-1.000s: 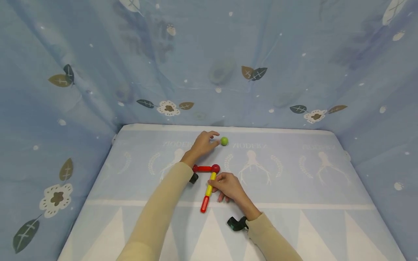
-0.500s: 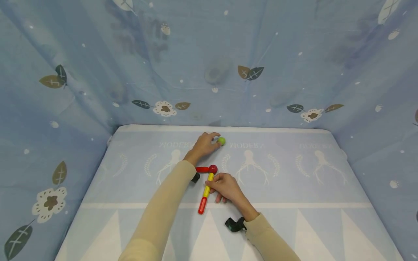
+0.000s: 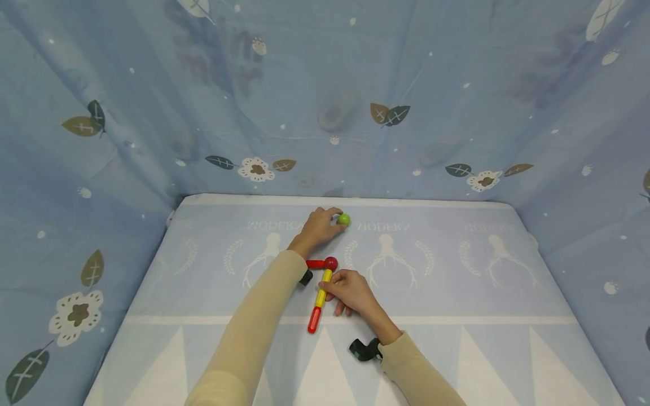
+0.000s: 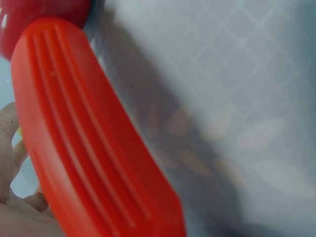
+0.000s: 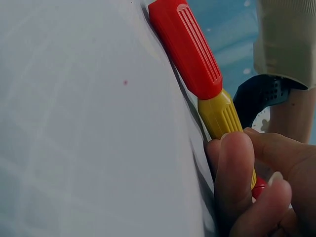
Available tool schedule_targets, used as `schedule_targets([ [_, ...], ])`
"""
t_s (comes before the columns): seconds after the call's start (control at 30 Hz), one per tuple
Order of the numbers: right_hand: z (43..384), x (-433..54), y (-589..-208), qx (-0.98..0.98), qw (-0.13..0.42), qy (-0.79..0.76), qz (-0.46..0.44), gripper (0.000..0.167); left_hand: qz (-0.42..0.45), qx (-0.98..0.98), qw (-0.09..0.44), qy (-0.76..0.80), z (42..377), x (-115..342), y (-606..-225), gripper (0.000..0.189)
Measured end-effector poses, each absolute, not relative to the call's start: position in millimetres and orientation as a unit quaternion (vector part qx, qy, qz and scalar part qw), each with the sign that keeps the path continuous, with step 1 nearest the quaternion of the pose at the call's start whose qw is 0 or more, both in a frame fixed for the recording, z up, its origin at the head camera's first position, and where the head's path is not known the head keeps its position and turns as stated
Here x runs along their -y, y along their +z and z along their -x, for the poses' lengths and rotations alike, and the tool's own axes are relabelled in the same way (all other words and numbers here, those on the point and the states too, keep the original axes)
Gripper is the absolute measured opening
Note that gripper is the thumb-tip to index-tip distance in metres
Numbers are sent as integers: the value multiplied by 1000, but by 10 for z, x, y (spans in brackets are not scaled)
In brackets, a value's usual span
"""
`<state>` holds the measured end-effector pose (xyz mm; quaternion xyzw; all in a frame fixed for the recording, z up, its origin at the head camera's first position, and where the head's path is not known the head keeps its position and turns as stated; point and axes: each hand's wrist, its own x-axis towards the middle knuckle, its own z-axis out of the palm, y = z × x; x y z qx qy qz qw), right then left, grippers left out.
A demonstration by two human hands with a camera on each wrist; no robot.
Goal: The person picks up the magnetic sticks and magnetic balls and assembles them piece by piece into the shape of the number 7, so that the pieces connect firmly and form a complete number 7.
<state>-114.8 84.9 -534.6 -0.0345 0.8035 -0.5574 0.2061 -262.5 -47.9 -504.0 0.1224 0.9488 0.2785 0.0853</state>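
Note:
At the far side of the table, my left hand (image 3: 320,224) pinches a small green ball (image 3: 343,219) between thumb and forefinger. Nearer, my right hand (image 3: 354,289) grips a yellow ridged rod (image 3: 322,297), its fingers also seen in the right wrist view. A red rod (image 3: 314,320) continues from the yellow one's near end, and a dark red ball (image 3: 331,263) sits at its far end. From that ball another red rod (image 3: 316,264) runs left, partly hidden by my left sleeve; this rod (image 4: 84,133) looms large in the left wrist view.
The pale patterned table (image 3: 447,293) has a blue printed curtain (image 3: 325,101) behind it and at both sides. A black wrist camera (image 3: 364,349) hangs at my right wrist; another (image 3: 306,277) shows beside my left sleeve.
My left hand's thumb and forefinger have come onto the green ball, closing the small gap between them and it. My right hand keeps its grip on the yellow rod. The head view has shifted slightly.

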Motion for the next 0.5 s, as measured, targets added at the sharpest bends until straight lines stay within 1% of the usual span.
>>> schedule_targets([
  [0.23, 1145, -850, -5337, -806, 206, -554, 34, 42, -108, -948, 79, 290, 2610, 466, -5020, 44],
  [0.5, 1142, -847, -5334, -804, 205, -557, 32, 41, -107, -938, 67, 322, 2522, 574, -4935, 43],
])
